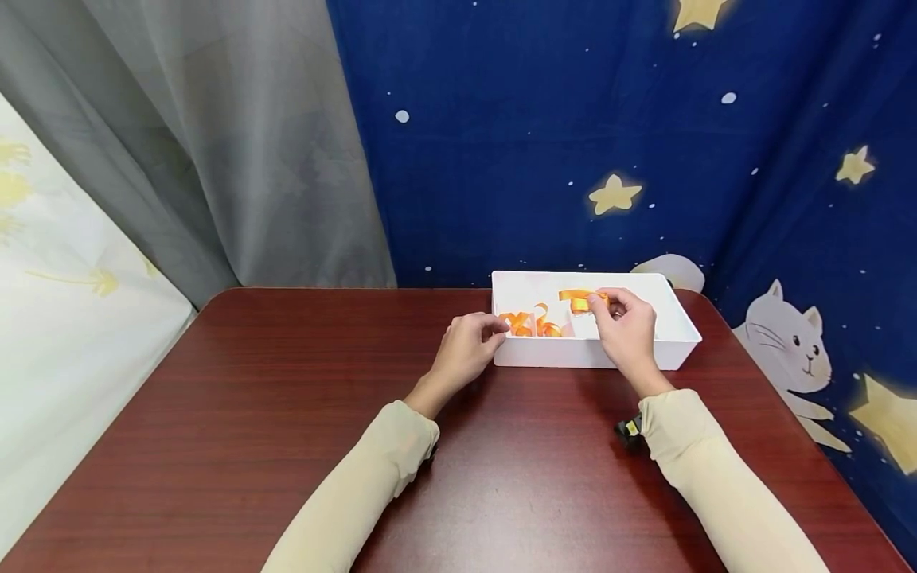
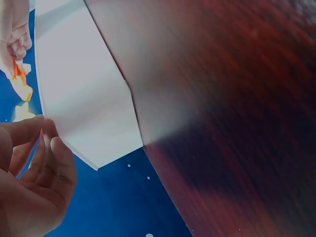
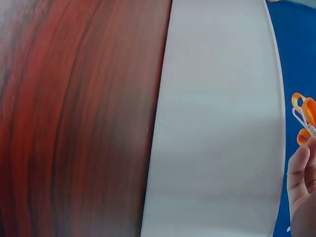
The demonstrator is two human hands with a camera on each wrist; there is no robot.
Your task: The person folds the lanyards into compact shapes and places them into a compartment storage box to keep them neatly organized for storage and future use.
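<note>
A looped orange ribbon (image 1: pixel 579 301) is pinched in my right hand (image 1: pixel 627 328), above the inside of a white box (image 1: pixel 598 352). In the right wrist view the ribbon (image 3: pixel 309 111) shows several loops and a thin white strip, just past the fingertips. My left hand (image 1: pixel 464 348) grips the rim at the box's front left corner, its fingers bent, as the left wrist view of the hand (image 2: pixel 42 182) also shows. More orange ribbons (image 1: pixel 548 329) lie in the left part of the box, with pale pinkish pieces beside them. The front wall hides part of the contents.
The box stands near the back right edge of a dark red-brown wooden table (image 1: pixel 286 414). Behind it hangs a blue curtain (image 1: pixel 501 159) with stars, and a grey curtain (image 1: pixel 272 159) to the left. A black wrist device (image 1: pixel 630 431) sits under the right sleeve.
</note>
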